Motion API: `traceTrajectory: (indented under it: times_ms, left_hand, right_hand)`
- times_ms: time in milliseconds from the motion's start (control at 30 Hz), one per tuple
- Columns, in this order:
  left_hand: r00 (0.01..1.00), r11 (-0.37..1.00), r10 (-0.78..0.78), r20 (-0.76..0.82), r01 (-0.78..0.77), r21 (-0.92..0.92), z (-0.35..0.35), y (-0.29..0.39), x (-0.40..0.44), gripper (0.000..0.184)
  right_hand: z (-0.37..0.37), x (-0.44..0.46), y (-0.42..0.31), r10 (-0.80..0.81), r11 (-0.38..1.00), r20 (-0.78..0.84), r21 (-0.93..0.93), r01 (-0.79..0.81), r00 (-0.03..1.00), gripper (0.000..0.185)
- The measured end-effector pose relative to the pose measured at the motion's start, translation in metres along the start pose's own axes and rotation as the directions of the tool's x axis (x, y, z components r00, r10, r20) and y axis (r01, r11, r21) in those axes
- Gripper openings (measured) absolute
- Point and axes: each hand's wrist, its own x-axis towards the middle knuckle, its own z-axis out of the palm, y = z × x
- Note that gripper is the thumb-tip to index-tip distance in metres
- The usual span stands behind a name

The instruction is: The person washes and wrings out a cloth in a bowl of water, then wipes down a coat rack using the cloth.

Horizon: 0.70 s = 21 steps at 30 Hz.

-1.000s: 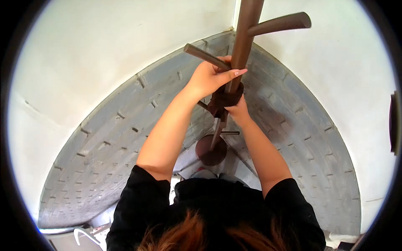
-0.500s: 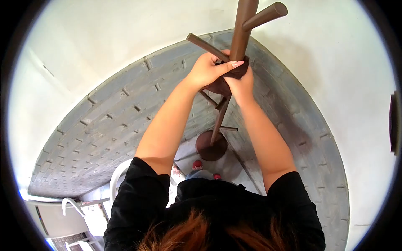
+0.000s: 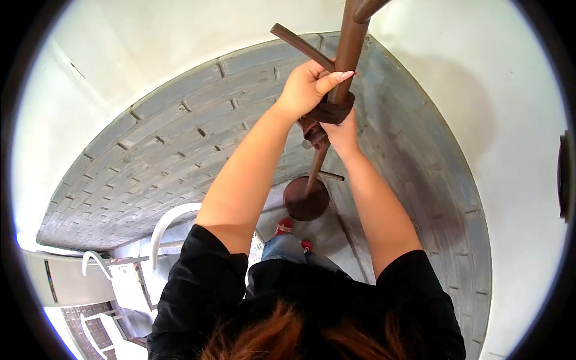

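A brown coat rack [image 3: 350,48] with round pegs rises in front of me. Dark brown cloth [image 3: 335,109] is looped around its pole and hangs below on the left side. My left hand [image 3: 309,87] is closed at the pole just above the cloth, near a peg, its thumb across the pole's front and its fingers partly hidden behind. Lower down on the right, my right hand [image 3: 344,135] is against the cloth and the pole. Its fingers disappear behind them, so the exact grip is hidden.
The rack's round base [image 3: 306,199] stands on the floor near my red shoes [image 3: 284,226]. A grey brick-patterned wall panel [image 3: 174,144] surrounds the corner behind the rack. White curved chair frames [image 3: 165,225] stand at lower left.
My left hand has moved up from the cloth onto the pole. The cloth now sits lower relative to that hand, with its loop around the pole more exposed. My right hand has shifted slightly down.
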Motion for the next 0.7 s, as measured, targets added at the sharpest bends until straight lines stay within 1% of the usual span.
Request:
traceTrajectory:
  times_ms: [33, 67, 100, 133, 167, 200, 233, 267, 300, 333, 367, 400, 433, 467, 500, 533, 567, 600, 633, 667, 700]
  left_hand:
    - [1.000, 1.000, -0.001, -0.002, 0.001, 0.005, 0.002, -0.001, 0.001, 0.034]
    - [0.999, 0.999, 0.047, -0.013, -0.048, -0.024, 0.004, -0.003, 0.001, 0.032]
    - [0.995, 0.994, 0.095, -0.024, -0.096, -0.054, 0.006, -0.008, 0.001, 0.029]
    - [0.996, 0.994, 0.091, -0.022, -0.093, -0.055, 0.002, -0.015, 0.004, 0.029]
    - [0.998, 0.998, 0.059, 0.038, -0.060, 0.030, -0.004, -0.020, 0.008, 0.027]
    - [0.997, 0.997, 0.038, 0.065, -0.043, 0.069, -0.006, -0.019, 0.007, 0.026]
    - [0.996, 0.994, 0.018, 0.092, -0.028, 0.109, -0.008, -0.017, 0.006, 0.025]
    - [0.993, 0.994, 0.013, 0.119, -0.026, 0.108, -0.010, -0.014, 0.006, 0.026]
    - [0.989, 0.994, 0.011, 0.147, -0.027, 0.109, -0.012, -0.002, 0.006, 0.027]
    - [0.984, 0.979, -0.084, 0.157, 0.053, 0.197, -0.013, 0.019, 0.001, 0.029]
    - [0.984, 0.979, -0.082, 0.156, 0.050, 0.197, -0.014, 0.022, 0.001, 0.029]
    - [0.977, 0.963, -0.148, 0.151, 0.108, 0.245, -0.016, 0.024, 0.003, 0.030]
    - [0.967, 0.942, -0.213, 0.142, 0.165, 0.291, -0.016, 0.026, 0.004, 0.031]
    - [0.968, 0.943, -0.208, 0.141, 0.160, 0.290, -0.017, 0.027, 0.004, 0.031]
    - [0.971, 0.964, -0.178, 0.160, 0.138, 0.229, -0.017, 0.028, 0.003, 0.033]
    - [0.973, 0.979, -0.146, 0.178, 0.117, 0.166, -0.016, 0.029, 0.002, 0.035]
    - [0.974, 0.980, -0.143, 0.177, 0.114, 0.164, -0.017, 0.031, 0.002, 0.035]
    - [0.977, 0.968, -0.128, 0.170, 0.085, 0.236, -0.016, 0.034, 0.002, 0.031]
    - [0.980, 0.950, -0.113, 0.164, 0.058, 0.307, -0.016, 0.035, 0.002, 0.027]
    - [0.980, 0.951, -0.111, 0.164, 0.057, 0.305, -0.016, 0.035, 0.002, 0.027]
    - [0.980, 0.962, -0.121, 0.155, 0.077, 0.262, -0.016, 0.032, 0.003, 0.028]
  right_hand:
    - [0.000, -0.001, 0.005, 0.021, 0.999, -0.007, 0.033, -0.021, 1.000, 0.053]
    - [-0.003, -0.001, 0.010, 0.038, 0.994, 0.025, 0.106, -0.041, 0.999, 0.052]
    - [-0.003, -0.001, 0.011, 0.041, 0.993, 0.024, 0.107, -0.043, 0.999, 0.052]
    - [-0.004, -0.002, 0.011, 0.068, 0.982, 0.033, 0.174, -0.073, 0.997, 0.049]
    - [-0.006, -0.004, 0.012, 0.098, 0.966, 0.043, 0.237, -0.106, 0.994, 0.046]
    - [-0.008, -0.005, 0.011, 0.105, 0.966, 0.041, 0.233, -0.112, 0.994, 0.046]
    - [-0.011, -0.001, 0.009, 0.132, 0.978, 0.075, 0.151, -0.142, 0.988, 0.044]
    - [-0.013, 0.001, 0.007, 0.161, 0.983, 0.107, 0.069, -0.169, 0.981, 0.042]
    - [-0.014, 0.003, 0.010, 0.162, 0.983, 0.109, 0.067, -0.169, 0.981, 0.042]
    - [-0.015, 0.005, 0.013, 0.127, 0.986, 0.134, 0.094, -0.141, 0.983, 0.041]
    - [-0.015, 0.006, 0.015, 0.092, 0.986, 0.158, 0.121, -0.111, 0.983, 0.040]
    - [-0.015, 0.003, -0.004, 0.114, 0.985, 0.128, 0.116, -0.129, 0.985, 0.041]
    - [-0.014, 0.003, -0.006, 0.110, 0.985, 0.128, 0.115, -0.125, 0.986, 0.041]
    - [-0.013, 0.005, -0.010, 0.078, 0.990, 0.089, 0.111, -0.087, 0.993, 0.042]
    - [-0.013, 0.008, -0.012, 0.046, 0.993, 0.048, 0.106, -0.051, 0.998, 0.043]
    - [-0.014, 0.015, -0.015, 0.042, 0.993, 0.049, 0.104, -0.047, 0.998, 0.043]
    - [-0.015, 0.026, -0.018, -0.012, 0.994, 0.055, 0.107, 0.006, 0.998, 0.044]
    - [-0.015, 0.034, -0.022, -0.065, 0.992, 0.062, 0.110, 0.058, 0.996, 0.045]
    - [-0.016, 0.039, -0.030, -0.066, 0.992, 0.062, 0.109, 0.059, 0.996, 0.045]
    - [-0.016, 0.043, -0.038, -0.030, 0.994, 0.067, 0.110, 0.022, 0.997, 0.045]
    - [-0.017, 0.047, -0.041, 0.008, 0.994, 0.071, 0.112, -0.016, 0.997, 0.045]
